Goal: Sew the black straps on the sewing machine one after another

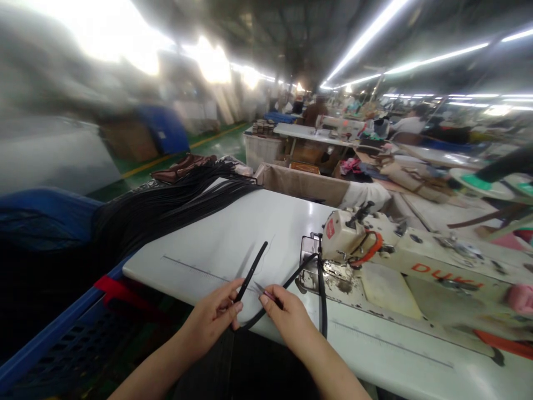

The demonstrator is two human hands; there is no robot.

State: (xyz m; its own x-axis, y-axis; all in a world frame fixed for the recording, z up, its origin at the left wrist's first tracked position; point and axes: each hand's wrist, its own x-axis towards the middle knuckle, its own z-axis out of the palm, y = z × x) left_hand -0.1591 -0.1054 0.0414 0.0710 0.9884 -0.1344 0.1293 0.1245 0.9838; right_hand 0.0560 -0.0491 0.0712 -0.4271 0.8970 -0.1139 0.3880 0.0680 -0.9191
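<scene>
Holding a thin black strap right at the near edge of the white bench here. The left hand has it pinched between thumb and fingertips, fingers curled tight, with the free end sticking up and away over the bench top. The right hand is closed around what looks like small thread snips, the tip pointing toward the left hand; it's also got a second run of strap passing under it, which loops back to the sewing machine near the right end of the bench.

Way I'd do this bit: keep the strap taut between the two hands so the snips only meet loose thread, not the strap edge. Grip close to the cut point so nothing flops. Whether the blades are open or shut I can't tell, too small and blurry.

Big pile of the same black straps is draped over the far left corner, well clear of the hands.
</scene>
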